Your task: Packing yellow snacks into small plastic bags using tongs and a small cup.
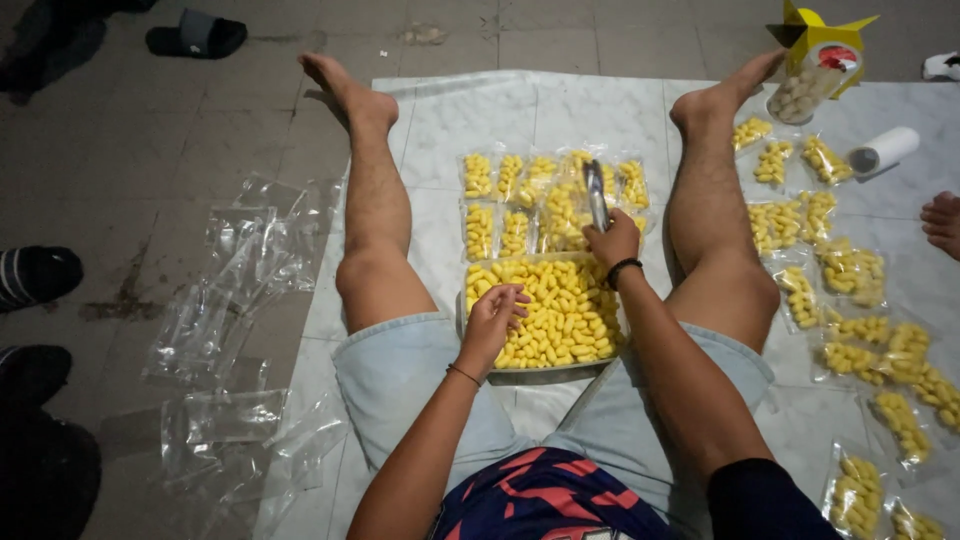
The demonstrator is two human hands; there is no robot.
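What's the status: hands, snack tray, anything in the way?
Left hand picking yellow snacks from the tray. Right hand holds metal tongs over filled packs. Empty clear bags lie left; nothing blocks.

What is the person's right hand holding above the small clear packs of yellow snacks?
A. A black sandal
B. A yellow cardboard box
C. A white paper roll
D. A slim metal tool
D. The right hand grips a slim metal tool that points away over the small clear packs of yellow snacks, while the left hand rests in the tray of loose yellow snacks.
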